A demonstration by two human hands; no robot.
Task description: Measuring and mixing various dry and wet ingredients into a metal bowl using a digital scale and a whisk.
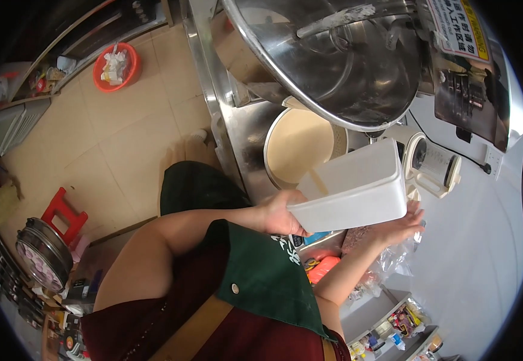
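Head view. Left grip point(282, 213): clenched on near end of white rectangular plastic container point(354, 207), tilted, beige streak on it. Container located partly above round pot point(300, 144) of beige liquid, near left edge of steel surface point(246, 132). Right grip point(398, 227): released, fingers extended by container's far lower corner; contact cannot be told. Steel mixing bowl point(333, 66) above pot. Writing: dark print on white-and-yellow label point(458, 27); white characters on green apron point(255, 265).

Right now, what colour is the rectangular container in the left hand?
The container is white, with a tan streak; the head view shows it best.
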